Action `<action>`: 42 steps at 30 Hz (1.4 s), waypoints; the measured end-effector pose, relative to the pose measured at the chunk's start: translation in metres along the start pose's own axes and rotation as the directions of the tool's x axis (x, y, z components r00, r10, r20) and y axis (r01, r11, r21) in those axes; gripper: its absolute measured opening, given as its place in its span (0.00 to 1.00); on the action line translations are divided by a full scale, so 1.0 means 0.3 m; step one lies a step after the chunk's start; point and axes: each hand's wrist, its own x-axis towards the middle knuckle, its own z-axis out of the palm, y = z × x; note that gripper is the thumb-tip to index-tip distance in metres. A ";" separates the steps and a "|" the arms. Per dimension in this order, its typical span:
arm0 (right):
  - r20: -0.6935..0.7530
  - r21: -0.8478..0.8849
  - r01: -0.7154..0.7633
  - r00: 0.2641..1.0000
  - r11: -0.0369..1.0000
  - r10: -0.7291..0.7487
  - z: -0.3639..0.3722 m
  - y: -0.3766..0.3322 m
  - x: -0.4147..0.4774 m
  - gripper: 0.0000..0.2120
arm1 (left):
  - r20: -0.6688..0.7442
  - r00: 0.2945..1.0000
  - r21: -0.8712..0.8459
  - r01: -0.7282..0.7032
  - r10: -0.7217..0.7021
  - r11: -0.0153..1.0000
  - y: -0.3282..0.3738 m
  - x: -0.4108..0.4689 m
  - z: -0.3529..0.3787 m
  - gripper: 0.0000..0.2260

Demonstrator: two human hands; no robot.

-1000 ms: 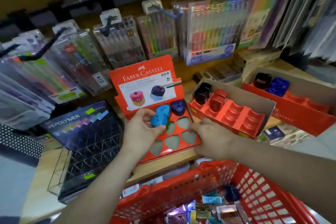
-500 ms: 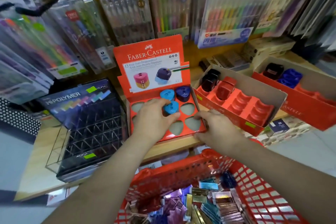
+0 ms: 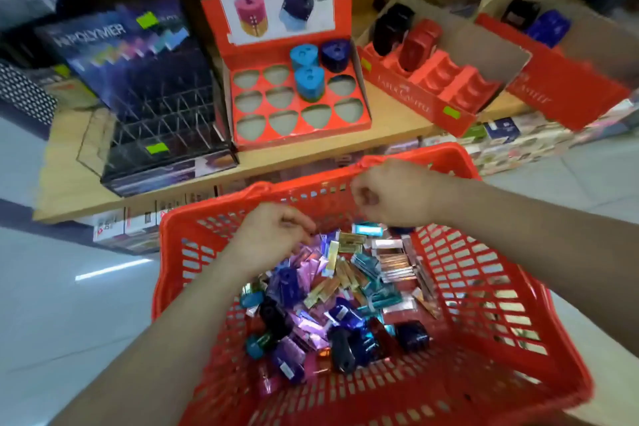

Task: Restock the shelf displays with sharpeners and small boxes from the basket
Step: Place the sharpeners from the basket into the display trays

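1. Both hands are over the red basket (image 3: 484, 304). The left hand (image 3: 273, 235) hangs low above the pile with its fingers curled downward. The right hand (image 3: 390, 199) is higher, near the far rim, with its fingers curled in. Blur hides whether either pinches anything, so I cannot tell.
2. The stock lies loose and mixed in the basket: dark sharpeners (image 3: 342, 346) toward the near side, foil small boxes (image 3: 394, 261) heaped farther in. Picking one likely means sorting through the heap.
3. The holed display tray (image 3: 301, 135) stands on the shelf (image 3: 311, 152) just beyond the basket. It holds three blue sharpeners (image 3: 310, 83) in its upper right holes; the other holes gape, so most restocking remains.
4. The basket sits close below the shelf edge, probably to keep each reach short.
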 end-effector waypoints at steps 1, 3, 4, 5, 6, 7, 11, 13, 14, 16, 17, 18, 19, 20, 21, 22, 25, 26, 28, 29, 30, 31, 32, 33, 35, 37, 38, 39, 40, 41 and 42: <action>0.068 -0.028 -0.031 0.997 0.999 0.033 0.063 0.005 -0.009 0.06 | -0.024 0.999 0.101 0.033 -0.030 0.994 -0.078 -0.001 0.041 0.13; 0.168 0.014 -0.112 0.980 0.994 0.108 0.186 0.017 -0.032 0.08 | -0.081 0.993 0.285 0.103 -0.084 0.953 -0.214 -0.008 0.104 0.10; 0.213 0.057 -0.156 0.967 0.986 0.140 0.254 0.018 -0.048 0.10 | -0.092 0.990 0.383 0.132 -0.105 0.914 -0.265 -0.021 0.129 0.10; 0.253 0.097 -0.187 0.955 0.978 0.157 0.319 0.013 -0.065 0.13 | -0.083 0.990 0.479 0.139 -0.113 0.866 -0.315 -0.027 0.151 0.12; 0.295 0.133 -0.207 0.942 0.969 0.161 0.388 0.003 -0.083 0.18 | -0.050 0.991 0.560 0.129 -0.123 0.818 -0.356 -0.037 0.173 0.17; 0.333 0.175 -0.220 0.930 0.960 0.153 0.462 -0.011 -0.101 0.24 | -0.011 0.990 0.622 0.116 -0.140 0.774 -0.393 -0.045 0.192 0.23; 0.467 0.216 -0.235 0.877 0.948 0.111 0.704 -0.072 -0.131 0.40 | 0.062 0.975 0.718 0.103 -0.212 0.688 -0.450 -0.053 0.257 0.42; 0.461 0.149 -0.221 0.878 0.964 0.130 0.770 -0.104 -0.133 0.43 | 0.080 0.975 0.698 0.095 -0.209 0.710 -0.451 -0.041 0.293 0.44; 0.442 0.103 -0.199 0.887 0.975 0.135 0.790 -0.116 -0.134 0.44 | 0.082 0.975 0.676 0.100 -0.209 0.730 -0.446 -0.039 0.306 0.45; 0.423 0.008 -0.147 0.897 0.989 0.130 0.805 -0.128 -0.133 0.45 | 0.061 0.983 0.664 0.089 -0.173 0.742 -0.467 -0.036 0.330 0.42; 0.425 -0.035 -0.132 0.895 0.991 0.135 0.808 -0.127 -0.128 0.45 | 0.036 0.991 0.665 0.072 -0.128 0.743 -0.480 -0.037 0.337 0.39; 0.437 -0.079 -0.124 0.888 0.989 0.146 0.807 -0.124 -0.121 0.45 | 0.012 0.996 0.656 0.057 -0.085 0.753 -0.493 -0.040 0.343 0.35; 0.448 -0.119 -0.113 0.880 0.986 0.155 0.804 -0.121 -0.113 0.45 | -0.009 0.998 0.643 0.051 -0.058 0.764 -0.501 -0.044 0.346 0.32; 0.460 -0.153 -0.093 0.875 0.984 0.154 0.801 -0.120 -0.103 0.45 | -0.025 0.998 0.629 0.055 -0.050 0.776 -0.507 -0.045 0.348 0.30; 0.465 -0.171 -0.069 0.874 0.983 0.142 0.799 -0.121 -0.096 0.45 | -0.039 0.998 0.612 0.065 -0.052 0.788 -0.512 -0.046 0.349 0.28; 0.465 -0.162 -0.049 0.877 0.986 0.120 0.799 -0.123 -0.094 0.44 | -0.053 0.997 0.589 0.078 -0.058 0.804 -0.513 -0.044 0.351 0.27; 0.433 -0.055 -0.010 0.901 0.998 0.033 0.805 -0.117 -0.104 0.41 | -0.069 0.996 0.497 0.090 -0.064 0.863 -0.525 -0.032 0.366 0.30; 0.425 -0.015 -0.012 0.905 1.000 0.018 0.805 -0.115 -0.107 0.40 | -0.069 0.995 0.467 0.096 -0.072 0.879 -0.527 -0.028 0.372 0.35; 0.419 0.073 -0.051 0.908 0.996 0.016 0.800 -0.119 -0.105 0.35 | -0.060 0.993 0.465 0.118 -0.102 0.877 -0.524 -0.020 0.384 0.39; 0.416 0.103 -0.073 0.909 0.992 0.023 0.801 -0.129 -0.101 0.33 | -0.057 0.992 0.473 0.125 -0.112 0.872 -0.519 -0.018 0.390 0.38; 0.407 0.121 -0.079 0.913 0.990 0.023 0.805 -0.142 -0.095 0.31 | -0.059 0.992 0.473 0.127 -0.112 0.872 -0.513 -0.017 0.394 0.36; 0.394 0.133 -0.068 0.919 0.989 0.010 0.812 -0.156 -0.087 0.30 | -0.062 0.992 0.466 0.128 -0.112 0.876 -0.509 -0.015 0.396 0.34; 0.373 0.154 -0.049 0.928 0.987 -0.012 0.819 -0.171 -0.082 0.29 | -0.069 0.991 0.448 0.131 -0.112 0.885 -0.502 -0.017 0.395 0.32; 0.358 0.195 -0.047 0.933 0.980 -0.027 0.831 -0.181 -0.079 0.29 | -0.075 0.990 0.412 0.139 -0.119 0.901 -0.499 -0.018 0.391 0.31; 0.323 0.313 -0.096 0.946 0.945 -0.010 0.845 -0.185 -0.087 0.24 | -0.099 0.982 0.242 0.182 -0.162 0.953 -0.486 -0.020 0.368 0.30; 0.298 0.438 -0.225 0.950 0.870 0.095 0.844 -0.166 -0.094 0.20 | -0.095 0.961 -0.050 0.256 -0.260 0.965 -0.458 -0.021 0.324 0.28; 0.315 0.525 -0.320 0.934 0.789 0.168 0.831 -0.155 -0.093 0.18 | -0.065 0.949 -0.208 0.291 -0.310 0.934 -0.440 -0.023 0.296 0.26; 0.360 0.636 -0.421 0.903 0.646 0.235 0.812 -0.144 -0.088 0.15 | -0.012 0.936 -0.357 0.325 -0.352 0.876 -0.424 -0.023 0.268 0.25; 0.423 0.748 -0.502 0.865 0.435 0.271 0.784 -0.133 -0.083 0.13 | 0.059 0.924 -0.481 0.358 -0.378 0.800 -0.408 -0.025 0.241 0.23; 0.483 0.815 -0.544 0.829 0.201 0.282 0.754 -0.119 -0.078 0.09 | 0.137 0.916 -0.578 0.382 -0.376 0.721 -0.394 -0.028 0.217 0.22; 0.538 0.833 -0.553 0.798 -0.022 0.271 0.718 -0.106 -0.080 0.07 | 0.209 0.915 -0.649 0.395 -0.346 0.651 -0.378 -0.032 0.197 0.20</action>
